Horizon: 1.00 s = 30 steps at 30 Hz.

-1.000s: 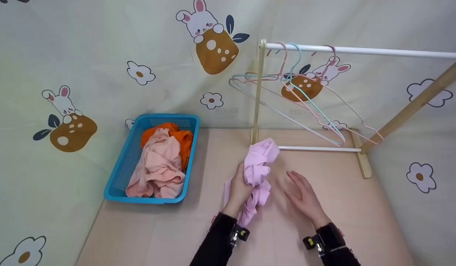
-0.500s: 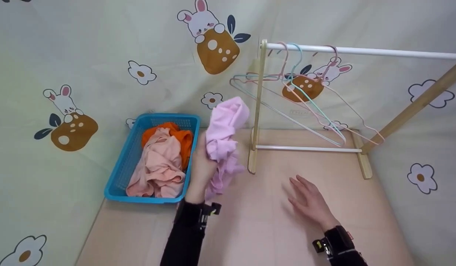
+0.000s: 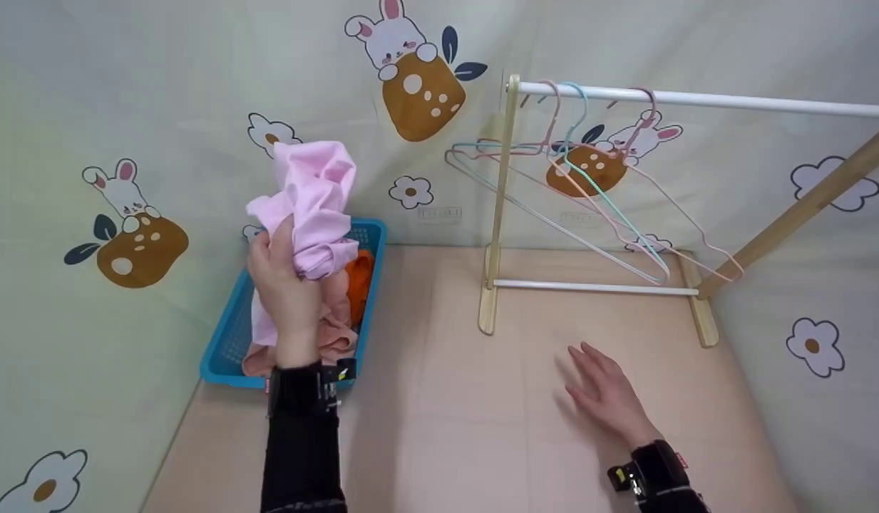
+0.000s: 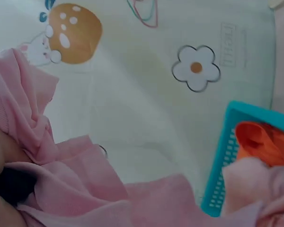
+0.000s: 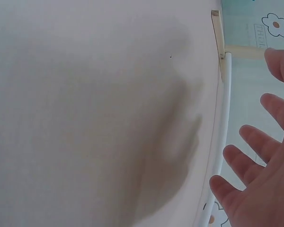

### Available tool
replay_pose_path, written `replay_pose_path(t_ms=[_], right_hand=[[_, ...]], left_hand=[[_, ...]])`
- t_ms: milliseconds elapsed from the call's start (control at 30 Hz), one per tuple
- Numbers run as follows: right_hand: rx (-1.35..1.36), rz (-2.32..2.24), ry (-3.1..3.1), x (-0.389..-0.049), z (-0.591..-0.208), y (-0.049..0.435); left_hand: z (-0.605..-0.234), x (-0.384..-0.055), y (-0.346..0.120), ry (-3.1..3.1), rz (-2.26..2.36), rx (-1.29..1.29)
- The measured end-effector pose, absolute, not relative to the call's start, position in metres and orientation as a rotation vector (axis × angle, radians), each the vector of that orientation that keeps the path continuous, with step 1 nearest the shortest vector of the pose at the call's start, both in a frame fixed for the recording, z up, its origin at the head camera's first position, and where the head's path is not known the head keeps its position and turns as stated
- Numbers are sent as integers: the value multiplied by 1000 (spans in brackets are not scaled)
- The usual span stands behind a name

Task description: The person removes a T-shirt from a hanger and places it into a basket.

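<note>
My left hand [image 3: 286, 288] grips a bunched light pink cloth garment [image 3: 314, 199] above the blue basket [image 3: 371, 306]. Part of the garment hangs down past the hand, as the left wrist view also shows. Inside the basket lie a peach garment [image 3: 337, 335] and an orange one [image 3: 359, 274], both partly covered by the hand and the pink garment in the head view. My right hand [image 3: 614, 392] is held over the table with its fingers spread and nothing in it. Its shadow falls on the surface in the right wrist view.
A wooden rack with a white top rail [image 3: 731, 101] stands at the back right. Several hangers hang from it, among them a turquoise hanger [image 3: 585, 174]. A white lower bar [image 3: 596, 287] joins its feet. Printed fabric walls [image 3: 197, 78] border the table [image 3: 468, 413].
My left hand has carried the pink garment leftward and up, from the middle of the table to above the basket. My right hand has shifted slightly right.
</note>
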State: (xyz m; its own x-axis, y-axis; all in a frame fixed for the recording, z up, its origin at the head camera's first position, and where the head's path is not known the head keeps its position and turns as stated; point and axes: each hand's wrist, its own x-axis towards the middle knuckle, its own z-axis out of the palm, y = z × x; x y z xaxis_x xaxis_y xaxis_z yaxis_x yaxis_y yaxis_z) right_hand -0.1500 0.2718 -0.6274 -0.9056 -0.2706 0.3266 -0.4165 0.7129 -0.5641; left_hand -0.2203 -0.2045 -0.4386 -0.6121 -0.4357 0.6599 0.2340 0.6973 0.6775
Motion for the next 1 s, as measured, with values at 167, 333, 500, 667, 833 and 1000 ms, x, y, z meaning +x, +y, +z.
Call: replay_pose_path(t_ms=[167,333,500,667,833,1000], right_hand=[[497,983,-2729,-147,-626,273],[471,978,-2760,-145,-627,274],[455,992,-2792,-145,-627,276],[441,993,-2814,-146,-627,278],[458,962,-2797,-148,-624,277],[473,896,-2764,-153,-616,274]], left_hand=[[-466,-232,-220,-2512,-696,557],[-483,-234,-232,-3153,-792,730],[-497,-229,-249,-3343,-1210,686],[-504,-226,-261,-3333,-1308,484],[-508,-222,-256,-3301,-1231,508],[-507,-214,-229,-3188,-1102,559]])
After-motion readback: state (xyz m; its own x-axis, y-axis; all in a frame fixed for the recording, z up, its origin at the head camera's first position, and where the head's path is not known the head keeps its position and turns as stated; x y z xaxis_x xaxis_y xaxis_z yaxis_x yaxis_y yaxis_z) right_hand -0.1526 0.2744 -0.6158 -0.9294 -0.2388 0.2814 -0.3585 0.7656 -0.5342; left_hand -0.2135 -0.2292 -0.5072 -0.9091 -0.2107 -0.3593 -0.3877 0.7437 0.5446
